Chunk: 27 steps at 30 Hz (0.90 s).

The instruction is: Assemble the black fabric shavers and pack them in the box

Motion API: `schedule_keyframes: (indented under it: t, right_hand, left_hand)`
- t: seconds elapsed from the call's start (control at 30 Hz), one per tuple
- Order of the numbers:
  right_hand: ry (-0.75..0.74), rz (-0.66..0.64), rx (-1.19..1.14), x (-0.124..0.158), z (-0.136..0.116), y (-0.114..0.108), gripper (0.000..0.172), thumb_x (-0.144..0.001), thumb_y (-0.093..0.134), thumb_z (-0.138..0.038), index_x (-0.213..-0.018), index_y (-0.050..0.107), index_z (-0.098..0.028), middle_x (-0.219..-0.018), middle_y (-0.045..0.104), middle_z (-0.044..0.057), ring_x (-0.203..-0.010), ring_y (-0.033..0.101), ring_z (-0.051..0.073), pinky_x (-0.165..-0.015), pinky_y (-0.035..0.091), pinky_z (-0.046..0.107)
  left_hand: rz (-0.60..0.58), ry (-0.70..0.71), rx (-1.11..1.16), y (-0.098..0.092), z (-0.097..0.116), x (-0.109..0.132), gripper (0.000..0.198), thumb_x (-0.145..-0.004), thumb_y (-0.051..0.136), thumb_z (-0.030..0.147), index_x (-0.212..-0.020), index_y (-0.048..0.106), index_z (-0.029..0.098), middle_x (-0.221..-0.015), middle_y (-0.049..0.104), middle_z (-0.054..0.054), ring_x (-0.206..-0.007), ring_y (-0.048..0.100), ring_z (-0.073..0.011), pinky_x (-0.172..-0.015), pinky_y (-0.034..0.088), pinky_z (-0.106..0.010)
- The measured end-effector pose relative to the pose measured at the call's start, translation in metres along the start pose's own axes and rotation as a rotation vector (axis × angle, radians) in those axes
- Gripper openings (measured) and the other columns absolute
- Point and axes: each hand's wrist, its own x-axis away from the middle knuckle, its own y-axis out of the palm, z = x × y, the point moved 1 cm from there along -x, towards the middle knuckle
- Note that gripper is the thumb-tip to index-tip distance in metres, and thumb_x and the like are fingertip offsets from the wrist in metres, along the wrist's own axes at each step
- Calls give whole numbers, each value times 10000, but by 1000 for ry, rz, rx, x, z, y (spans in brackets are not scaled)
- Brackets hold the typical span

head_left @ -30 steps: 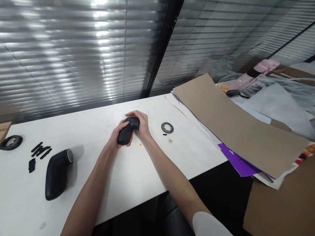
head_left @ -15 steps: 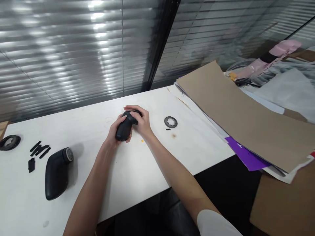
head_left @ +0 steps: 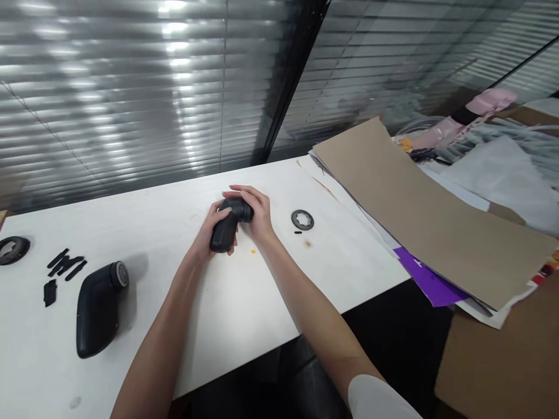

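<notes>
A black fabric shaver point(head_left: 224, 233) is held just above the white table, its head pointing right. My left hand point(head_left: 208, 233) is wrapped round its handle, thumb on top and fingertips showing at the near side. At the head end, my right hand point(head_left: 259, 214) is closed about the shaver, its fingers reaching over the top; the palm hides the tip. A second black fabric shaver point(head_left: 98, 311) lies at the left with its round metal grille showing. Right of my hands are a dark notched ring point(head_left: 302, 219) and a small black strip point(head_left: 297, 233).
Several black strips point(head_left: 67, 265) and a black flat piece point(head_left: 49, 293) lie on the white table point(head_left: 262, 308) at left, near another dark ring point(head_left: 14, 250). Brown cardboard point(head_left: 419, 203) with a purple sheet point(head_left: 430, 279) covers the right side. Blinds point(head_left: 131, 87) stand behind.
My right thumb has moved off the top of the shaver's head, so more of the head shows. The view has shifted slightly; my left hand keeps its grip.
</notes>
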Motion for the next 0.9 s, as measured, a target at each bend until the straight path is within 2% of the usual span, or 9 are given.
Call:
schedule_keyframes:
  t: [0.1, 0.17, 0.27, 0.37, 0.47, 0.57, 0.73, 0.8, 0.9]
  right_hand:
    - [80, 20, -22, -1, -2, 2, 343, -785, 666, -424, -973, 818, -180, -945, 835, 93, -945, 772, 281, -959, 598, 413]
    - [132, 29, -66, -1, -2, 1, 406, -750, 622, -434, -991, 810, -167, -958, 834, 105, -922, 764, 283, -850, 614, 385]
    - [216, 28, -104, -1, 1, -1, 474, -742, 577, -462, -1032, 795, -158, -1006, 830, 117, -841, 746, 279, -631, 573, 337]
    - [284, -6, -116, -1, 2, -3, 494, -756, 541, -470, -1042, 790, -153, -1031, 827, 124, -769, 727, 270, -568, 541, 334]
    - [286, -35, -105, -2, 1, -4, 474, -749, 538, -462, -990, 807, -155, -987, 826, 123, -793, 730, 282, -645, 580, 367]
    - [265, -53, -103, -2, -2, -3, 432, -722, 550, -438, -911, 828, -167, -971, 829, 113, -901, 751, 309, -815, 619, 411]
    - [247, -97, -122, 0, -5, 0, 401, -738, 542, -423, -812, 843, -169, -1016, 828, 119, -1084, 749, 335, -1106, 557, 437]
    - [238, -94, -132, 1, -5, 1, 386, -735, 550, -427, -773, 840, -175, -979, 826, 119, -1109, 746, 350, -1148, 537, 453]
    - [245, -110, -188, 1, -3, 1, 329, -708, 581, -434, -687, 800, -190, -882, 813, 117, -1111, 751, 380, -1161, 532, 491]
  left_hand:
    - [-4, 9, -37, -1, -4, -1, 695, -814, 771, 569, -1343, 419, 287, -753, 664, 16, -463, 650, -227, -326, 466, -252]
    - [-16, 4, -39, -1, -6, -1, 667, -828, 768, 552, -1337, 422, 293, -783, 670, 8, -484, 662, -227, -339, 488, -262]
    - [-30, 4, -48, -2, -7, -1, 627, -843, 757, 531, -1320, 425, 296, -794, 676, 0, -501, 663, -229, -349, 510, -280]
    - [-32, 2, -83, -2, -5, 0, 608, -852, 754, 519, -1314, 426, 296, -796, 677, 1, -503, 666, -230, -354, 525, -292]
    - [-44, -2, -105, -2, -4, 1, 588, -860, 758, 510, -1296, 428, 294, -807, 676, 4, -509, 674, -227, -368, 546, -303]
    - [-63, -3, -107, -2, -4, 2, 564, -865, 763, 509, -1256, 418, 294, -807, 680, 8, -503, 677, -226, -374, 556, -311]
    - [-74, -52, -76, -2, -4, 2, 581, -838, 781, 523, -1164, 359, 291, -781, 676, 22, -486, 679, -235, -385, 575, -336]
    - [-78, -76, -71, -1, -4, 2, 591, -826, 774, 524, -1164, 349, 291, -776, 681, 17, -480, 681, -244, -387, 577, -343]
    - [-74, -109, -82, -1, -4, 2, 675, -797, 778, 532, -1261, 346, 301, -782, 696, 6, -468, 688, -270, -384, 576, -360]
